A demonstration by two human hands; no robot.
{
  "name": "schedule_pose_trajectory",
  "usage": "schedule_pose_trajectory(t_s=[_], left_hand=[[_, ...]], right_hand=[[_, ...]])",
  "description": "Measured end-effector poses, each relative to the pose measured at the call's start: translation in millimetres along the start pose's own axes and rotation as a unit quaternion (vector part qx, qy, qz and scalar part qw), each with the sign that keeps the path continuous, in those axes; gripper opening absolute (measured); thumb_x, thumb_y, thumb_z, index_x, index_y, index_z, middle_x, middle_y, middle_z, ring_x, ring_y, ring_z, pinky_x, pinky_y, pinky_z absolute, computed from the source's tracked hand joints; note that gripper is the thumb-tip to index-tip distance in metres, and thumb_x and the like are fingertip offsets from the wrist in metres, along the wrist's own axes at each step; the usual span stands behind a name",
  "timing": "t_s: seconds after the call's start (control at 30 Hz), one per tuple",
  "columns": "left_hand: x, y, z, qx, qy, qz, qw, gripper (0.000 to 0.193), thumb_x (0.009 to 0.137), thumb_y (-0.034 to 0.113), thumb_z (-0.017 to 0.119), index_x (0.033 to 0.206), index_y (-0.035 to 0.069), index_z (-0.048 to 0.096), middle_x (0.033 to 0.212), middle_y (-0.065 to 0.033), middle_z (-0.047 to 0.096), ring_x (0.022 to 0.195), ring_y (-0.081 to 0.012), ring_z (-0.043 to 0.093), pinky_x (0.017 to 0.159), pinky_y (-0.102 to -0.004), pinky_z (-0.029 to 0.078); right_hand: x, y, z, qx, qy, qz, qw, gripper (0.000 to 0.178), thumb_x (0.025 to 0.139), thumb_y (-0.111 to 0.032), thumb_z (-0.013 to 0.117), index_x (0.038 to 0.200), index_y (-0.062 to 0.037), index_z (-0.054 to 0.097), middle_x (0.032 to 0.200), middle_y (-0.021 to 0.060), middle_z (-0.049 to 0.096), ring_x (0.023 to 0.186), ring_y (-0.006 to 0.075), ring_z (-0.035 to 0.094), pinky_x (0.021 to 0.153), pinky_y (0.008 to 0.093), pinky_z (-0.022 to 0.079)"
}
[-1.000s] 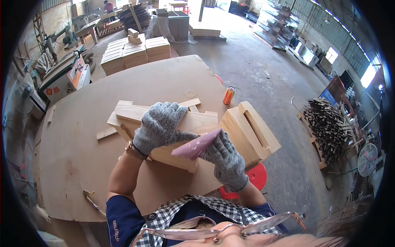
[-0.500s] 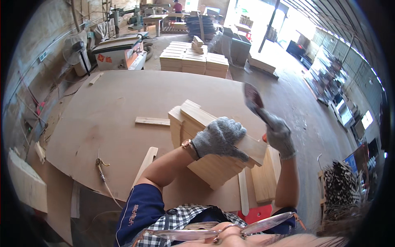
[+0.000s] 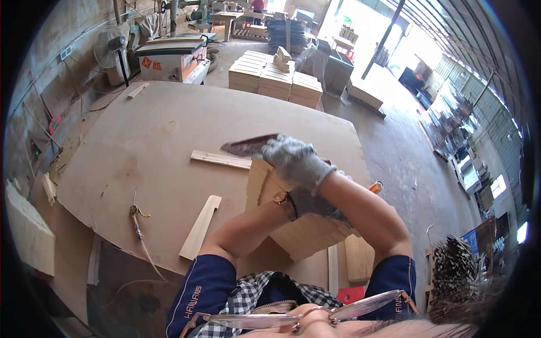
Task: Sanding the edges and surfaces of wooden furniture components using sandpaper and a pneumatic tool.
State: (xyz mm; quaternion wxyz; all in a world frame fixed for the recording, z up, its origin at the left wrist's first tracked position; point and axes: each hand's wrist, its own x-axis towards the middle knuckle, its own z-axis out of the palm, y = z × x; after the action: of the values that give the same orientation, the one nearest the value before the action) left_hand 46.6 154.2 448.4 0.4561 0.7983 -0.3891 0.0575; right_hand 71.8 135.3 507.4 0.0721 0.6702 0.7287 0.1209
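Note:
My right hand (image 3: 298, 163), in a grey knit glove, is closed around a flat dark reddish-brown tool (image 3: 248, 146), its exact kind unclear. The tool is over the far left end of a stack of pale wooden boards (image 3: 304, 236) lying at a slant on the table. My gloved left hand (image 3: 318, 205) rests on the same stack, crossed over by my right forearm, which hides most of its fingers. Left of the stack lie a notched wooden piece (image 3: 200, 228) and a narrow wooden strip (image 3: 220, 159).
A brass-coloured air blow gun (image 3: 137, 219) with a hose lies on the broad brown table (image 3: 141, 129). Another board (image 3: 359, 259) and a red object (image 3: 350, 294) are near my right elbow. Stacked boards (image 3: 276, 79) and a machine (image 3: 172, 59) stand beyond the table.
My right hand has swung left with the dark tool, from beyond the stack's right end to its far left end. The right forearm now crosses over my left hand.

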Motion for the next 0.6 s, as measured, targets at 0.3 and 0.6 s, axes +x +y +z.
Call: schedule_pose_trajectory(t_s=[0.3,0.6], left_hand=[[-7.8,1.9,40.0,0.307,0.366,0.078,0.875,0.069,0.077,0.046,0.069,0.132,0.014,0.04,0.128,-0.0083,0.046,0.116,-0.0256,0.044,0.104,-0.0388,0.03],[0.6,13.3,37.0,0.419,0.223,-0.006,0.88,0.061,0.083,0.052,0.058,0.131,0.017,0.044,0.122,-0.0068,0.053,0.113,-0.0221,0.048,0.102,-0.0404,0.033]], right_hand=[[5.7,-12.5,-46.9,0.032,0.045,0.091,0.994,0.041,0.074,0.0,0.047,0.111,-0.0081,0.061,0.104,0.0121,0.064,0.099,0.0313,0.06,0.082,0.0391,0.052],[-72.3,-23.1,-53.8,0.104,0.072,-0.016,0.992,0.03,0.081,-0.009,0.054,0.109,-0.0125,0.063,0.111,0.0104,0.063,0.101,0.0278,0.061,0.084,0.0403,0.052]])
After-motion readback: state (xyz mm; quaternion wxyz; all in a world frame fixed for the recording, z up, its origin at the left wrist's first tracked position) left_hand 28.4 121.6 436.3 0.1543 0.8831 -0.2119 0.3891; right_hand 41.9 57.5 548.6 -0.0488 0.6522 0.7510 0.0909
